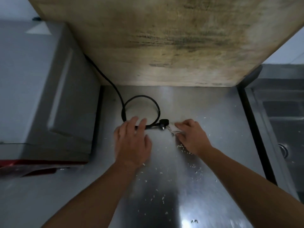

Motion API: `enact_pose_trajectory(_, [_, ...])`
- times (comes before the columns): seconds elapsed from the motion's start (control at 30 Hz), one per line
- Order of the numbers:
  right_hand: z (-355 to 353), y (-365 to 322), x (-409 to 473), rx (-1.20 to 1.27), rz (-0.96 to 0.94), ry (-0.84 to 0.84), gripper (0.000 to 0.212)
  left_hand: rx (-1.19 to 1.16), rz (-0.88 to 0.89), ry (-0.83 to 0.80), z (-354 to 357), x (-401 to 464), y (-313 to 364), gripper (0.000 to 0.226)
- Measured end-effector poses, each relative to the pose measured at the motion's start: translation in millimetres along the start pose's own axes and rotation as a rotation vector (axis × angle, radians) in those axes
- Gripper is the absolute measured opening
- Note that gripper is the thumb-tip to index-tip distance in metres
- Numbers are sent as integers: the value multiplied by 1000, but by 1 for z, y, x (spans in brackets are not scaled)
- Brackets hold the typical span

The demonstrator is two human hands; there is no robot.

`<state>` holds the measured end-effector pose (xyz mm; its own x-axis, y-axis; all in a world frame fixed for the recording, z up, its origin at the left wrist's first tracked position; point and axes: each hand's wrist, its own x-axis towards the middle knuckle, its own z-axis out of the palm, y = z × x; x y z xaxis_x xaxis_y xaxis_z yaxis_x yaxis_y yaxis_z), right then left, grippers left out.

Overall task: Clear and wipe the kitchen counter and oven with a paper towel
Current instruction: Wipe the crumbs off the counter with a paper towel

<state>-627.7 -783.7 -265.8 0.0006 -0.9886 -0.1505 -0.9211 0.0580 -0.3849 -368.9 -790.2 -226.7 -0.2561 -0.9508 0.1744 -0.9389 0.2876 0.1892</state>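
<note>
Left hand (132,142) rests open on the cord (141,111); right hand (191,136) pinches a paper towel (172,129).

No text, label, brand, number or sign can be read anywhere: the grey oven (41,89) at the worktop's left edge shows no legible marking.

Two hands are in view: a left hand (132,142) and a right hand (191,136). One oven (41,89) sits at nine o'clock, one sink (279,122) at three o'clock, one wooden board (164,41) at twelve o'clock. One black cord (141,109) ends in one plug (163,123). Scattered white crumbs (162,197) on the bench (205,104) are too many to count.
</note>
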Motion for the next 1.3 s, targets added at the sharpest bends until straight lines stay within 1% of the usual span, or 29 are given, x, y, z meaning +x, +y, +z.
enact_pose_trajectory(0.03, [-2, 0, -3, 13, 9, -10, 42, -3, 45, 33, -4, 20, 8, 56])
enact_pose_trajectory(0.1, [-8, 2, -5, 19, 23, -36, 41, 40, 45, 7, -6, 50, 14, 57])
enact_pose_trajectory(0.17, [-15, 7, -4, 36, 44, -61, 39, 141, 24, -108, -3, 65, 8, 63])
enact_pose_trajectory(0.23, [-22, 15, -2, 48, 85, -60, 39, 215, 79, -254, 6, 77, -1, 66])
enact_pose_trajectory(0.27, [-24, 17, -3, 40, 95, -58, 38, 211, 103, -329, 12, 82, -5, 65])
enact_pose_trajectory(0.33, [-29, 23, -4, 39, 112, -39, 36, 173, 129, -460, 23, 86, -9, 55])
enact_pose_trajectory(0.4, [-36, 27, -5, 64, 135, 25, 29, 153, 154, -497, 30, 84, -10, 43])
enact_pose_trajectory(0.5, [-48, 30, -2, 104, 190, 191, 22, 109, 194, -432, 34, 80, -10, 28])
enact_pose_trajectory(0.6, [-58, 32, 11, 130, 247, 298, 26, 117, 222, -428, 33, 84, -11, 19])
enact_pose_trajectory(0.67, [-60, 29, 22, 132, 264, 322, 27, 103, 175, -425, 27, 89, -12, 16])
enact_pose_trajectory(0.7, [-60, 27, 29, 132, 264, 328, 27, 90, 156, -392, 21, 91, -11, 16])
enact_pose_trajectory(0.77, [-58, 20, 43, 128, 245, 332, 27, 73, 173, -291, 2, 96, -10, 19])
enact_pose_trajectory(0.83, [-52, 8, 59, 109, 205, 326, 28, 114, 200, -171, -14, 101, -15, 24])
enact_pose_trajectory(0.87, [-48, 0, 68, 102, 188, 326, 28, 110, 201, -128, -20, 103, -19, 23])
enact_pose_trajectory(0.9, [-45, -9, 78, 98, 175, 326, 29, 57, 197, -127, -26, 106, -23, 21])
enact_pose_trajectory(0.93, [-41, -19, 89, 93, 162, 324, 30, -8, 171, -119, -30, 110, -27, 20])
enact_pose_trajectory(1.0, [-33, -40, 112, 75, 125, 310, 35, -75, 58, -60, -37, 116, -38, 29])
enact_pose_trajectory(1.1, [-19, -70, 145, 67, 60, 281, 39, -231, -119, 103, -48, 118, -57, 28])
enact_pose_trajectory(1.2, [2, -97, 167, 36, 42, 219, 40, -381, -319, 244, -53, 119, -69, 30])
enact_pose_trajectory(1.3, [26, -120, 168, -80, 63, 186, 39, -470, -410, 334, -54, 125, -71, 31])
